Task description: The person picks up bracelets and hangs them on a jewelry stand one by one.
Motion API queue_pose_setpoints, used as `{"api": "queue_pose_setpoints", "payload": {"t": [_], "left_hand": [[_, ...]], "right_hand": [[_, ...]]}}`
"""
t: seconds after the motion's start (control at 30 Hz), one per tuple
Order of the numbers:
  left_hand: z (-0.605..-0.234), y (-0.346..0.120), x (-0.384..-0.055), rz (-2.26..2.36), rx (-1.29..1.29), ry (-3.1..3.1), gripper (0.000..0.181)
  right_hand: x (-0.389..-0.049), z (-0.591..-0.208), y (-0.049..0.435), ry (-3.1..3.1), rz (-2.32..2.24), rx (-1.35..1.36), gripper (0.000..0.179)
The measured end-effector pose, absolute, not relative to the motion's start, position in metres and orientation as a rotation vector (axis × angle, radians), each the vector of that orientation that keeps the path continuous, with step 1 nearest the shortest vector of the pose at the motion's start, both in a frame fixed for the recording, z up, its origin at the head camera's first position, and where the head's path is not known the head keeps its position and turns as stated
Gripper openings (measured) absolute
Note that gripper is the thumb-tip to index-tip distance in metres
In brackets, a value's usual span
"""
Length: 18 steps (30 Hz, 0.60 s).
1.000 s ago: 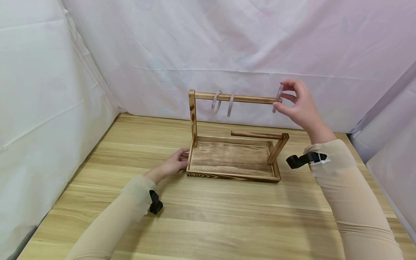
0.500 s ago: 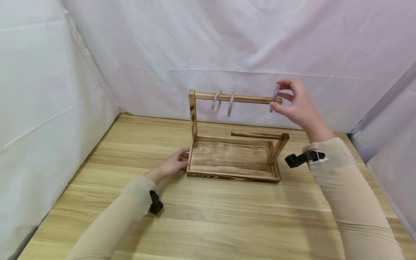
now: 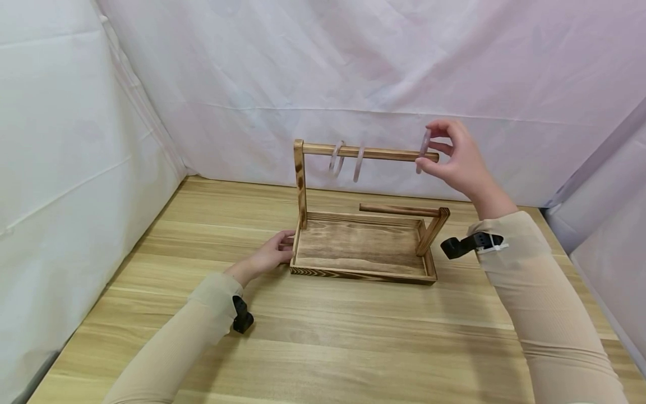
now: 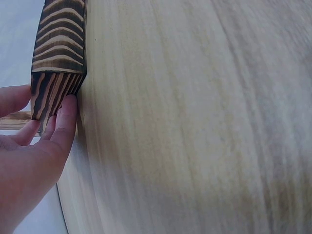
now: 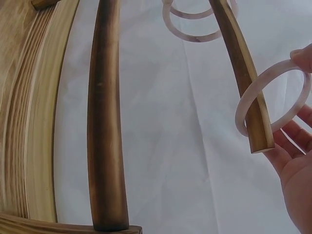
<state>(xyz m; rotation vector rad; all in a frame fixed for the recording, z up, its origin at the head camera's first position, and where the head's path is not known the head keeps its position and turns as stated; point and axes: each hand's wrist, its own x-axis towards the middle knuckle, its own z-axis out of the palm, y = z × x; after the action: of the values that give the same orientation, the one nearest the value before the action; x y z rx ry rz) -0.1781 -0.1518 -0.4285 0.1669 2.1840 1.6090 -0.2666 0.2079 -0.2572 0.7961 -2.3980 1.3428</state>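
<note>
A pale pinkish bangle [image 3: 424, 150] is pinched between the thumb and fingers of my right hand [image 3: 466, 160]. In the right wrist view the held bangle [image 5: 251, 95] encircles the upper wooden bar [image 5: 260, 124], just in from its free end. Two similar bangles [image 3: 359, 164] hang farther left on that bar. The bar belongs to a dark-grained wooden stand with a shallow tray base [image 3: 363, 275]. My left hand [image 3: 267, 255] rests beside the tray's left end. In the left wrist view its fingers [image 4: 66, 117] touch the striped end wall [image 4: 53, 95].
A shorter, lower bar [image 3: 398, 210] points left from a slanted post [image 3: 433, 233] on the tray's right side. A taller post [image 3: 300, 185] carries the upper bar at the left. White cloth [image 3: 242, 67] hangs behind the wooden table [image 3: 323, 342].
My right hand has moved slightly left with the bangle, taking it from the bar's free end to a little farther along. The left hand stays against the tray.
</note>
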Motion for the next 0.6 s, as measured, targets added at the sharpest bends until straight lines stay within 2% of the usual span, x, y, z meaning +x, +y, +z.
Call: {"api": "queue_pose_setpoints", "payload": {"t": [0.6], "left_hand": [[-0.4274,-0.1526,-0.1781,1.599,0.145,2.182,0.056]], "right_hand": [[-0.2673,-0.2515,0.1987,-2.440,1.274,0.838,0.055]]}}
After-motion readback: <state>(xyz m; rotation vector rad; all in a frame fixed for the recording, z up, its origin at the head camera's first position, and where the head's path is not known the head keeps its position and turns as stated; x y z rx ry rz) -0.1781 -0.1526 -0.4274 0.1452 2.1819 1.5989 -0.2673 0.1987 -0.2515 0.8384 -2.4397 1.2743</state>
